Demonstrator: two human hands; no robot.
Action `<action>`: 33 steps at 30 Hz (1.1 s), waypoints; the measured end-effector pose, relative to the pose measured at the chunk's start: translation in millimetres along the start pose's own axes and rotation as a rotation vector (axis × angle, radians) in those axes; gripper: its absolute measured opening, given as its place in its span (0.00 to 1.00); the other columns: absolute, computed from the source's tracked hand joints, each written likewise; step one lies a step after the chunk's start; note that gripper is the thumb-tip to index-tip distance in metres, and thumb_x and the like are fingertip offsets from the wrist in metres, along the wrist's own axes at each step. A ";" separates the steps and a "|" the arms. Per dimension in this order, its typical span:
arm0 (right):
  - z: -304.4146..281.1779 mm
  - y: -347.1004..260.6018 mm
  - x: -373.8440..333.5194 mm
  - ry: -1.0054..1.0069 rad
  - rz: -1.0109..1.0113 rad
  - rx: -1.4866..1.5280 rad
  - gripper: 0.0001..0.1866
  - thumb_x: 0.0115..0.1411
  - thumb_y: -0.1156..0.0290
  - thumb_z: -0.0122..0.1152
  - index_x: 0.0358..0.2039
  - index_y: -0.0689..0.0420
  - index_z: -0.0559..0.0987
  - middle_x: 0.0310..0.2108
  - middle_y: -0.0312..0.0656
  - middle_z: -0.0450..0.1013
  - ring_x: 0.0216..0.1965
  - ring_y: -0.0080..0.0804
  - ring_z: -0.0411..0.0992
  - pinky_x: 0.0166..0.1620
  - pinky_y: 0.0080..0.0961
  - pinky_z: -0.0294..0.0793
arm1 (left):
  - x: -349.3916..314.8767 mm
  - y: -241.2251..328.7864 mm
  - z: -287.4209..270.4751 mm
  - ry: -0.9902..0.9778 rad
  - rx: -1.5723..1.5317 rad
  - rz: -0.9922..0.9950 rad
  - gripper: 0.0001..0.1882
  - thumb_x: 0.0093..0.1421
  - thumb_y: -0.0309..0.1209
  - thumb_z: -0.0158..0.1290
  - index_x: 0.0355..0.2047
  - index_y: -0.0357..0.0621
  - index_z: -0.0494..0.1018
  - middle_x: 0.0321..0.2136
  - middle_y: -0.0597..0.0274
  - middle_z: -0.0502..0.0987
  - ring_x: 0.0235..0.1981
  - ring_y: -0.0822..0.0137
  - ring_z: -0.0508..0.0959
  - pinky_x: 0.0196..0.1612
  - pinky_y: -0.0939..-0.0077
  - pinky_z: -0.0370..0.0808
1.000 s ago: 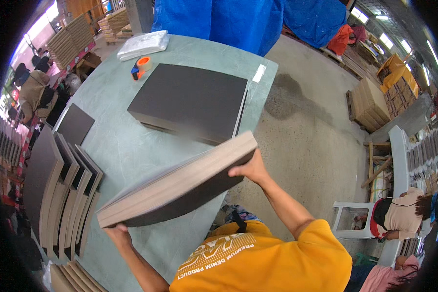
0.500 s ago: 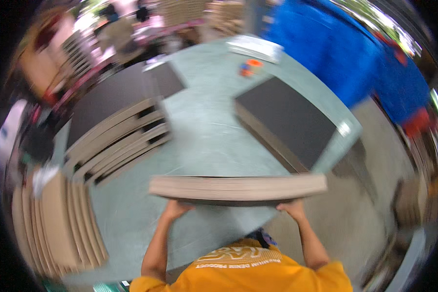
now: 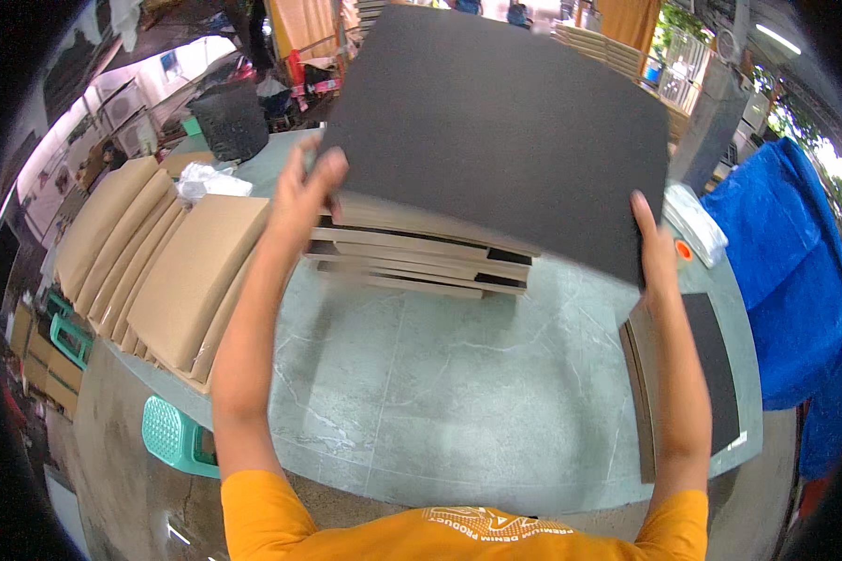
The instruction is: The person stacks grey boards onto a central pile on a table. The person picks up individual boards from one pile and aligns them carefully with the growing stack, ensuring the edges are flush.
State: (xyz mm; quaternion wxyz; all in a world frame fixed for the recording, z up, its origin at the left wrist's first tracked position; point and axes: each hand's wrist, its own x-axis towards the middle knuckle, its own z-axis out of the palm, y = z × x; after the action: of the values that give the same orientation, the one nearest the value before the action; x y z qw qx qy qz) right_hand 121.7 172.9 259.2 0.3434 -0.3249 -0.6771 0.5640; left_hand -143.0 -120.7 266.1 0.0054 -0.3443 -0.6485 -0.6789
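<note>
Mostly bright: daylight glares upper L & R, plus lit tube [image 3: 778, 38] upper R. Soft shadow on table [image 3: 421, 402] by stack [image 3: 416, 250], pale sheen nearer. L hand [image 3: 307, 182] & board [image 3: 505, 131] near edge motion-blurred (table's sharper). Fisheye bends lines nr rim; corners go blk.

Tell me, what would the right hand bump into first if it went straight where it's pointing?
Most likely the large flat black rectangular panel: the right hand is touching its right edge, thumb over the black face. How far away anything beyond lies is hard to tell.
</note>
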 end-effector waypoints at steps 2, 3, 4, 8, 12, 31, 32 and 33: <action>54.7 -35.6 39.5 -0.142 -0.071 0.141 0.31 0.49 0.47 0.57 0.34 0.68 0.74 0.30 0.44 0.72 0.29 0.29 0.70 0.34 0.23 0.68 | 59.2 0.4 -32.9 0.071 -0.093 0.035 0.26 0.54 0.44 0.52 0.47 0.39 0.62 0.29 0.63 0.69 0.20 0.75 0.67 0.15 0.81 0.64; 76.1 -49.7 55.9 -0.225 0.003 0.192 0.30 0.49 0.48 0.57 0.35 0.67 0.74 0.30 0.44 0.72 0.29 0.30 0.70 0.35 0.24 0.69 | 82.9 -4.9 -47.6 0.114 -0.098 0.003 0.23 0.55 0.45 0.52 0.43 0.41 0.65 0.27 0.66 0.69 0.19 0.76 0.66 0.15 0.81 0.63; 93.5 -50.3 79.2 -0.344 0.032 0.187 0.34 0.49 0.47 0.57 0.43 0.67 0.70 0.37 0.49 0.70 0.37 0.35 0.70 0.41 0.28 0.69 | 101.5 -15.2 -60.7 0.150 -0.098 -0.025 0.22 0.54 0.45 0.52 0.41 0.42 0.65 0.26 0.67 0.68 0.17 0.76 0.66 0.14 0.81 0.62; 173.3 5.9 131.5 -0.396 0.151 0.076 0.30 0.50 0.51 0.57 0.44 0.63 0.70 0.39 0.49 0.70 0.41 0.38 0.68 0.41 0.35 0.69 | 123.6 -109.1 -110.6 0.268 0.035 -0.159 0.20 0.53 0.47 0.53 0.36 0.44 0.67 0.19 0.68 0.67 0.12 0.76 0.64 0.11 0.80 0.60; 188.2 19.9 134.4 -0.463 0.270 0.025 0.30 0.51 0.48 0.53 0.43 0.62 0.70 0.39 0.49 0.70 0.33 0.37 0.73 0.34 0.29 0.73 | 101.8 -158.4 -102.6 0.345 -0.119 -0.379 0.18 0.51 0.47 0.55 0.30 0.46 0.68 0.15 0.70 0.65 0.09 0.77 0.62 0.09 0.84 0.58; -418.3 144.1 -142.3 0.473 0.303 -0.964 0.20 0.54 0.57 0.56 0.18 0.61 0.71 0.13 0.39 0.67 0.14 0.24 0.66 0.17 0.22 0.62 | -0.3 -42.3 230.8 -0.232 0.753 0.796 0.12 0.46 0.32 0.56 0.33 0.45 0.74 0.32 0.57 0.73 0.41 0.57 0.69 0.45 0.63 0.63; -424.9 153.9 -170.0 0.547 0.328 -0.791 0.21 0.54 0.56 0.55 0.17 0.61 0.70 0.12 0.38 0.66 0.13 0.24 0.66 0.16 0.21 0.62 | -22.7 -45.6 268.2 -0.334 0.679 0.730 0.11 0.46 0.33 0.56 0.32 0.46 0.74 0.34 0.59 0.73 0.42 0.57 0.69 0.45 0.62 0.63; -444.0 175.3 -198.3 0.552 0.386 -0.740 0.22 0.55 0.53 0.53 0.17 0.60 0.70 0.12 0.38 0.67 0.12 0.25 0.66 0.15 0.21 0.62 | -40.2 -53.5 306.2 -0.407 0.602 0.705 0.11 0.47 0.34 0.57 0.32 0.47 0.74 0.35 0.58 0.73 0.43 0.57 0.68 0.47 0.61 0.62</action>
State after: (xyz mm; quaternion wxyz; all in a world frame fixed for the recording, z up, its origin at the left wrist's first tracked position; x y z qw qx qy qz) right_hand 609.8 275.6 123.4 0.2606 -0.6814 -0.6433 0.2322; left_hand 4.4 140.9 176.2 0.2067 -0.6508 -0.6477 -0.3381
